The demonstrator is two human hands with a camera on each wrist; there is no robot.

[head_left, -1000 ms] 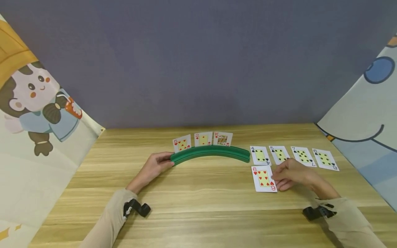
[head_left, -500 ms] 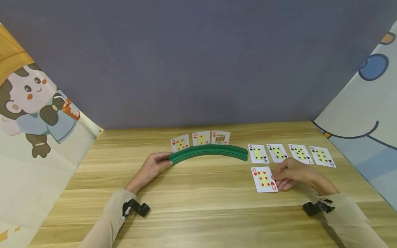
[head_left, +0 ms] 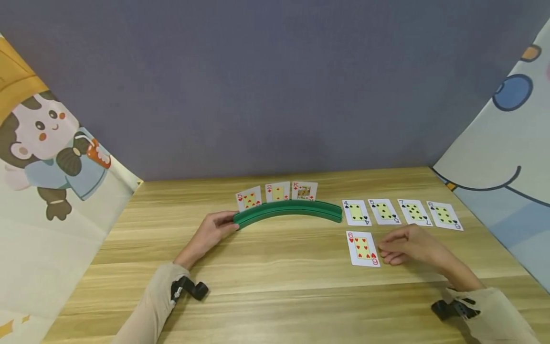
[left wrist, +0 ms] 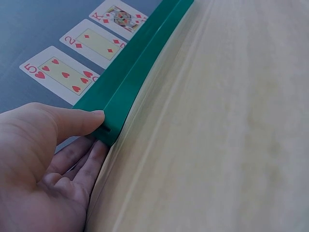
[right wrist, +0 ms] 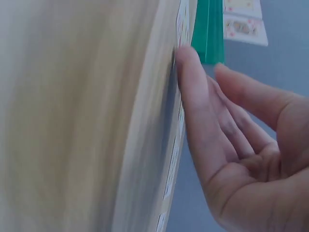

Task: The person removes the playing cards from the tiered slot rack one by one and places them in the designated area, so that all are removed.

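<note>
Left wrist: left hand [left wrist: 41, 174] pinches the green card holder [left wrist: 130, 77] by one end; a twist could spill its three cards [left wrist: 91, 43].
Right wrist: right hand [right wrist: 241, 150] spread, nothing held.
Head: six of hearts [head_left: 363, 249] flat at its fingertips, contact unclear; a stray brush could skid it. Wood-grain table [head_left: 275, 306], gray wall [head_left: 275, 95], cartoon panels [head_left: 47, 129] flanking.

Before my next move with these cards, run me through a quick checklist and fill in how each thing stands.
1. Left hand grips the green holder: ok, at its left end.
2. Five of hearts, two of diamonds and king of diamonds seated in it: ok.
3. Six of hearts flat, face up: ok.
4. Right hand holding nothing: ok, thumb and fingers apart.
5. Right fingertips clear of the six: cannot tell, very close.
6. Four spades uncovered: ok.
</note>
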